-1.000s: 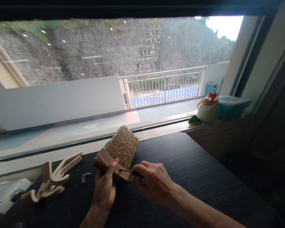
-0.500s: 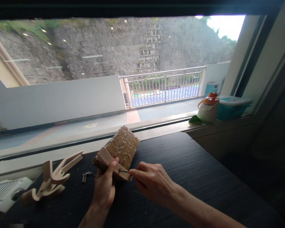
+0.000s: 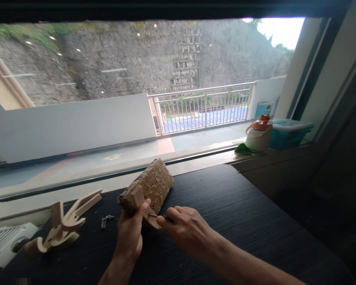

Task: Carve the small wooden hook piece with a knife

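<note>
My left hand [image 3: 132, 229] is closed around a pale wooden piece [image 3: 135, 195] and the near end of a bark-textured block [image 3: 157, 184], thumb pressed on the wood. The block is tilted above the dark table. My right hand [image 3: 184, 226] grips a screwdriver [image 3: 167, 217] with a dark handle and thin shaft. The shaft's tip meets the lower part of the wooden piece, just right of my left thumb. To the left of my hands lie several small metal screws [image 3: 106, 221] and a group of curved wooden parts [image 3: 61, 225].
A black wood-grained table [image 3: 219, 209] runs along the window. On the sill at right stand a white bottle with an orange lid [image 3: 259, 134], a teal lidded box [image 3: 290, 134] and a green leaf-shaped thing [image 3: 245, 149]. A white device [image 3: 10, 241] sits at far left.
The wooden piece and block have turned slightly in my left hand. My right hand has shifted its grip, so the screwdriver's dark handle now shows. The view has moved slightly.
</note>
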A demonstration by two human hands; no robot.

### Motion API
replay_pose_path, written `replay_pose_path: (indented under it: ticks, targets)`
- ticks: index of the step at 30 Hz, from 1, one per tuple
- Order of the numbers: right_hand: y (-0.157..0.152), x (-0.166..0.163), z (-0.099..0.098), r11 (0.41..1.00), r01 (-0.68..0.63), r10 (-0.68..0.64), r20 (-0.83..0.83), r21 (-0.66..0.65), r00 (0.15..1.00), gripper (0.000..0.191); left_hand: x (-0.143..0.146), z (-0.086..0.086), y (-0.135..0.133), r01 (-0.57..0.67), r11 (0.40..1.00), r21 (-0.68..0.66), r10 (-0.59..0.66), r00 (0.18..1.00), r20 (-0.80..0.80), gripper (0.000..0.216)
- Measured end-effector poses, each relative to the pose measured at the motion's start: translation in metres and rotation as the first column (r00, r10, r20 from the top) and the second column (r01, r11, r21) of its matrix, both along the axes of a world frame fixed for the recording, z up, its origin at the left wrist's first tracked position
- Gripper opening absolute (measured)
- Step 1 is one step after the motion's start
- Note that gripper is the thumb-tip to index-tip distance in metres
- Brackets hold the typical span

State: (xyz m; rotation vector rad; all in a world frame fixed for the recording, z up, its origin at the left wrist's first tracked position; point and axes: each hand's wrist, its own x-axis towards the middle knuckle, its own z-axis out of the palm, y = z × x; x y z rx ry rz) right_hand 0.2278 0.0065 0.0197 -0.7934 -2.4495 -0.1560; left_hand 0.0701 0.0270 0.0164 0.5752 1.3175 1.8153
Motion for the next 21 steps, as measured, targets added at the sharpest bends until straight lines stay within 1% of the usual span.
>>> replay_pose_path:
  ticks: [2, 3, 4, 5, 7, 8, 9, 10, 11, 13, 15, 16, 17, 18, 19, 21]
  targets:
    - [0.000, -0.005, -0.005, 0.995, 0.003, -0.010, -0.067, -0.102, 0.998, 0.021, 0.000, 0.000, 0.000, -0.025, 1.000, 0.002, 0.025, 0.999, -0.032, 0.040]
    - [0.000, -0.007, -0.008, 0.983, 0.005, -0.031, -0.138, -0.184, 0.990, 0.022, 0.000, 0.000, -0.001, -0.037, 0.999, 0.008, 0.038, 0.998, -0.052, 0.041]
    - [0.001, -0.010, -0.010, 0.957, 0.000, -0.071, -0.235, -0.290, 0.970, 0.023, 0.001, 0.001, -0.001, -0.046, 0.999, 0.022, 0.047, 0.996, -0.078, 0.041]
    - [0.002, -0.013, -0.012, 0.910, -0.022, -0.132, -0.340, -0.414, 0.931, 0.024, 0.001, 0.001, -0.002, -0.055, 0.998, 0.042, 0.059, 0.992, -0.108, 0.042]
    - [0.005, -0.017, -0.016, 0.761, -0.123, -0.290, -0.503, -0.637, 0.815, 0.024, 0.002, 0.003, -0.004, -0.062, 0.995, 0.078, 0.074, 0.984, -0.164, 0.043]
    - [0.006, -0.019, -0.016, 0.687, -0.179, -0.358, -0.542, -0.705, 0.761, 0.024, 0.002, 0.003, -0.004, -0.065, 0.994, 0.092, 0.081, 0.980, -0.184, 0.043]
    - [0.008, -0.019, -0.016, 0.632, -0.218, -0.402, -0.555, -0.744, 0.729, 0.024, 0.003, 0.003, -0.004, -0.065, 0.993, 0.100, 0.083, 0.977, -0.196, 0.043]
    - [0.009, -0.018, -0.016, 0.603, -0.233, -0.415, -0.550, -0.763, 0.725, 0.025, 0.003, 0.003, -0.004, -0.065, 0.993, 0.102, 0.085, 0.976, -0.203, 0.043]
    - [0.009, -0.017, -0.014, 0.604, -0.216, -0.406, -0.529, -0.767, 0.745, 0.025, 0.003, 0.003, -0.004, -0.066, 0.993, 0.101, 0.086, 0.975, -0.207, 0.043]
    - [0.009, -0.012, -0.010, 0.651, -0.101, -0.377, -0.436, -0.752, 0.817, 0.027, 0.003, 0.002, -0.003, -0.061, 0.993, 0.099, 0.080, 0.975, -0.209, 0.043]
    - [0.007, -0.005, -0.004, 0.697, 0.031, -0.357, -0.308, -0.717, 0.882, 0.036, 0.002, 0.000, -0.002, -0.055, 0.994, 0.098, 0.073, 0.978, -0.195, 0.044]
    - [0.006, -0.001, -0.001, 0.717, 0.069, -0.342, -0.264, -0.693, 0.902, 0.042, 0.002, 0.000, -0.001, -0.056, 0.994, 0.094, 0.072, 0.981, -0.181, 0.045]
    - [0.006, 0.002, 0.001, 0.743, 0.083, -0.318, -0.241, -0.664, 0.917, 0.046, 0.002, -0.001, -0.001, -0.057, 0.995, 0.088, 0.071, 0.984, -0.165, 0.046]
    - [0.005, 0.004, 0.003, 0.777, 0.078, -0.279, -0.230, -0.625, 0.932, 0.045, 0.001, -0.001, 0.000, -0.059, 0.995, 0.079, 0.071, 0.986, -0.149, 0.046]
    - [0.006, 0.006, 0.005, 0.819, 0.065, -0.229, -0.220, -0.571, 0.948, 0.041, 0.001, -0.001, 0.000, -0.062, 0.996, 0.069, 0.071, 0.989, -0.133, 0.046]
    - [0.007, 0.008, 0.006, 0.906, 0.053, -0.136, -0.169, -0.420, 0.976, 0.030, 0.000, -0.001, 0.000, -0.061, 0.996, 0.061, 0.067, 0.992, -0.103, 0.045]
